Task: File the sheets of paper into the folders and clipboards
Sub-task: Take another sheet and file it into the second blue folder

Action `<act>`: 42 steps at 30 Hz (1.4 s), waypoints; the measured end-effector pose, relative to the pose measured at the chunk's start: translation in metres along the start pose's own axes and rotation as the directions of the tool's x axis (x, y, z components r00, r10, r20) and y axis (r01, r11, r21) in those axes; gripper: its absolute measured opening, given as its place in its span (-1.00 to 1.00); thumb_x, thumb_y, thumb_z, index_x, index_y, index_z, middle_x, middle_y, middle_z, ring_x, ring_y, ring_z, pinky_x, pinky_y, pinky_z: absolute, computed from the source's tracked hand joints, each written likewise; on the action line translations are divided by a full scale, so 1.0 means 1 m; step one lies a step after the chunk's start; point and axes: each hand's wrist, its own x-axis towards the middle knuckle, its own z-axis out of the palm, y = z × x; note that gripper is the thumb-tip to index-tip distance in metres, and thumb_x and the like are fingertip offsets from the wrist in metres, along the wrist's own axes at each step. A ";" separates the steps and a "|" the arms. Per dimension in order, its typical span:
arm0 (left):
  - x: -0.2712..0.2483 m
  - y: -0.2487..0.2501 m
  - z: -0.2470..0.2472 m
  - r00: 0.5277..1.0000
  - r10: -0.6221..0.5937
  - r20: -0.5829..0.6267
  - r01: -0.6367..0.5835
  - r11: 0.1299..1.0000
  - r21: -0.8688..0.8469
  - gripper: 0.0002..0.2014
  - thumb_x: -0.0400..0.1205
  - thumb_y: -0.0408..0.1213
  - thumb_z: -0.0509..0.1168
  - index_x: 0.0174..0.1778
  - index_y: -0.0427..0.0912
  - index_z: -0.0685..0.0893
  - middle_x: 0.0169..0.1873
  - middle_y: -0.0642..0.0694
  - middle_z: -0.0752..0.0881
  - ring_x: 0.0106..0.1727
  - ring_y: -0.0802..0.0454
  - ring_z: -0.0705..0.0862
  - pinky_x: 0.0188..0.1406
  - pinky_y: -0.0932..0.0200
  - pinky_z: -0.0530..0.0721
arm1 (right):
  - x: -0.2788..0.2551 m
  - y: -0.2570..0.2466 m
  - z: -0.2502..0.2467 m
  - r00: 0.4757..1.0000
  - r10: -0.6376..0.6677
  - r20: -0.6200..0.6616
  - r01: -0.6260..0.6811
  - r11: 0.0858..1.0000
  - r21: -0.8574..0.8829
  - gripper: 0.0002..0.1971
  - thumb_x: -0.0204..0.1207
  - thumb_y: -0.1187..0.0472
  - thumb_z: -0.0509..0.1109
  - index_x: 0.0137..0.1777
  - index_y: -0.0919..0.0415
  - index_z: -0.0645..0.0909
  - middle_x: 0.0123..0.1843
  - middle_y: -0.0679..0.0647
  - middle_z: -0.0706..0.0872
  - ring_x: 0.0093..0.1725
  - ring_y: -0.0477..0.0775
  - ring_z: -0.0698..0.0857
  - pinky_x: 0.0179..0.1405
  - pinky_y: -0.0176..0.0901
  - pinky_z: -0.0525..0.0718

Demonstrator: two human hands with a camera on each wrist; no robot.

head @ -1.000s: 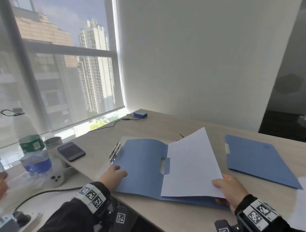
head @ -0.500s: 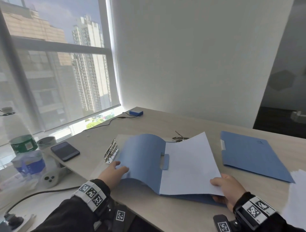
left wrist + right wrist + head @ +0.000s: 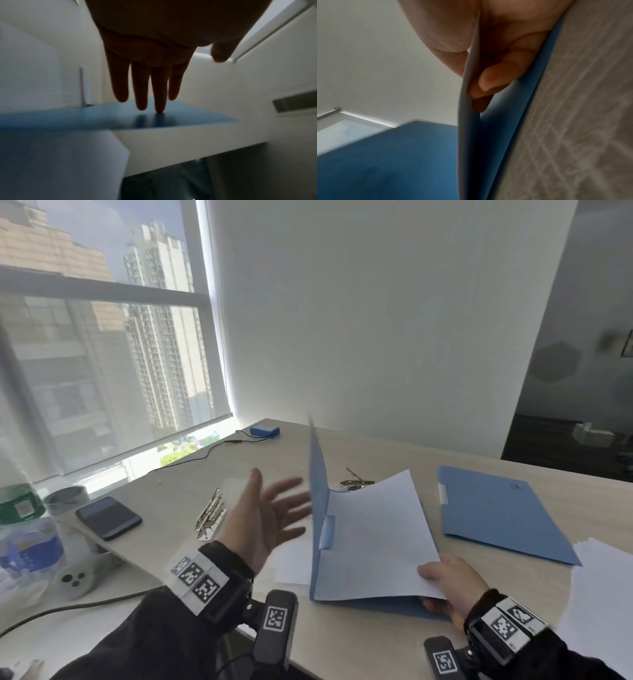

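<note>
1. Where the front cover stands almost on edge: blue paper folder (image 3: 342, 601) at the near edge of the wooden desk (image 3: 394, 645), spine to the left, back cover flat on the desk, front cover (image 3: 318, 491) swung up past vertical, probably on its way to closing.
2. Contents: one white sheet (image 3: 376, 539), lying inside on the back cover, far corner poking past the folder's top edge; small blue tab at the spine, overlapping the sheet's left edge.
3. Left hand (image 3: 267, 522): released, palm up, fingers spread and straight, fingertips (image 3: 159, 108) at the outer face of the raised cover, most likely tipping it over; blurred by motion.
4. Right hand (image 3: 452, 587): grasping the sheet's near right corner, thumb on top, fingers (image 3: 494, 77) curled beneath between sheet and back cover; judged to be pinning the sheet in place against the closing cover.
5. Second blue folder (image 3: 496, 515): closed, flat, well apart to the right; contents hidden.
6. Loose white sheets (image 3: 603, 604): stacked at the right edge, not yet filed.
7. Clipboard (image 3: 233, 491) left of the open folder, metal clip (image 3: 210, 513) at its left edge, further paper (image 3: 291, 566) near the spine; whether that paper is clipped cannot be told.
8. Also on the desk: dark phone (image 3: 108, 517) and blue box with cable (image 3: 264, 430).
</note>
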 end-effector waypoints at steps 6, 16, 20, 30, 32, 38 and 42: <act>0.015 -0.056 0.022 0.966 -0.228 -0.119 0.255 0.791 0.556 -0.66 0.69 -0.26 0.21 0.40 -0.13 0.59 0.33 -0.15 0.59 0.27 -0.10 0.53 0.19 0.06 0.48 | -0.001 0.002 -0.002 1.000 -0.013 0.013 0.013 0.999 -0.045 -0.87 0.59 0.42 0.28 0.07 0.38 0.60 -0.26 0.32 0.64 -0.49 0.16 0.60 -0.67 -0.24 0.48; 0.012 -0.079 0.023 0.904 -0.412 -0.113 0.422 0.903 0.084 -0.68 0.66 -0.49 0.18 0.33 -0.32 0.58 0.07 -0.30 0.76 -0.12 -0.23 0.77 -0.36 0.05 0.77 | -0.005 0.010 -0.005 0.996 0.014 -0.092 -0.010 0.999 0.033 -0.82 0.66 0.28 0.21 -0.16 0.22 0.58 -0.53 0.18 0.63 -0.63 0.12 0.53 -0.59 -0.27 0.36; 0.011 -0.089 0.019 0.940 -0.324 -0.104 0.336 0.931 0.144 -0.55 0.59 -0.60 0.18 0.37 -0.18 0.53 0.12 -0.32 0.75 0.03 -0.36 0.78 -0.04 -0.23 0.78 | -0.013 0.006 -0.009 0.998 0.015 -0.062 -0.008 0.994 0.109 -0.83 0.68 0.23 0.21 -0.09 0.20 0.59 -0.30 0.24 0.65 -0.41 0.19 0.54 -0.62 -0.24 0.47; 0.010 -0.072 0.012 0.999 -0.030 -0.014 0.031 0.996 0.085 -0.47 0.54 -0.69 0.18 0.26 0.00 0.59 -0.07 -0.20 0.86 -0.20 -0.21 0.82 -0.27 -0.05 0.79 | -0.018 -0.007 -0.021 0.985 -0.160 -0.065 0.161 0.987 0.004 -0.71 0.64 0.04 0.33 0.27 0.10 0.69 0.10 0.08 0.84 0.08 0.14 0.80 0.02 0.13 0.75; 0.007 -0.069 0.012 0.998 0.015 0.058 -0.017 0.999 0.039 -0.45 0.45 -0.62 0.26 0.30 -0.01 0.58 0.01 -0.25 0.84 -0.14 -0.23 0.82 -0.22 -0.08 0.79 | -0.019 -0.008 -0.019 0.981 -0.190 -0.045 0.193 0.980 0.046 -0.67 0.62 0.19 0.37 0.38 0.08 0.57 0.19 0.09 0.79 0.11 0.08 0.79 -0.08 0.01 0.73; 0.007 -0.066 0.008 0.995 0.028 0.096 -0.024 0.999 -0.042 -0.44 0.38 -0.52 0.31 0.33 -0.12 0.54 0.07 -0.29 0.80 -0.07 -0.23 0.80 -0.15 -0.10 0.78 | -0.027 -0.013 -0.015 0.971 -0.181 0.155 0.138 0.957 0.254 -0.68 0.63 0.35 0.29 0.34 0.17 0.64 0.21 0.20 0.83 0.21 0.31 0.79 0.23 0.28 0.70; 0.010 -0.057 0.008 0.992 -0.125 -0.008 0.120 0.932 0.343 -0.64 0.57 -0.48 0.30 0.28 -0.18 0.56 -0.01 -0.13 0.79 -0.17 -0.07 0.77 -0.40 0.12 0.71 | -0.029 -0.017 -0.016 0.936 -0.341 0.089 0.333 0.939 0.090 -0.67 0.66 0.46 0.22 0.32 0.19 0.64 0.17 0.13 0.85 0.16 0.23 0.81 0.26 0.30 0.69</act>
